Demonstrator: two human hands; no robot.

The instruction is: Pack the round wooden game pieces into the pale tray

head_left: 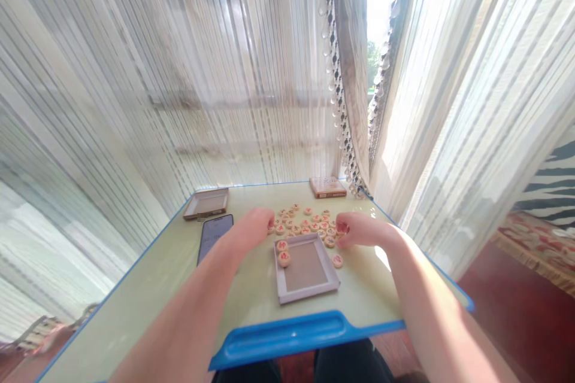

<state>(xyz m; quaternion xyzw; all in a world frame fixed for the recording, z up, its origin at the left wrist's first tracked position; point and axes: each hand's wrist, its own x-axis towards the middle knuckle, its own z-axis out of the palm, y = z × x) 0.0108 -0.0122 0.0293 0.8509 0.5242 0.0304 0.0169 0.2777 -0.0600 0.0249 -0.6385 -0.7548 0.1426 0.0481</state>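
Note:
Several round wooden game discs (309, 222) with red marks lie scattered in the middle of a pale green table (179, 287). A shallow grey box tray (307, 268) sits just in front of them, with two discs (283, 252) in its near-left corner. My left hand (254, 226) rests at the left edge of the scatter, fingers curled down on the discs. My right hand (359, 230) is at the right edge, fingers bent and pinched on a disc. One disc (337, 260) lies beside the tray's right wall.
A dark phone (214, 237) lies left of the tray. A brown box lid (206, 203) sits at the far left, a small brown box (327, 187) at the far edge. Sheer curtains (453, 102) hang around the table. A blue handle rim (287, 335) edges the near side.

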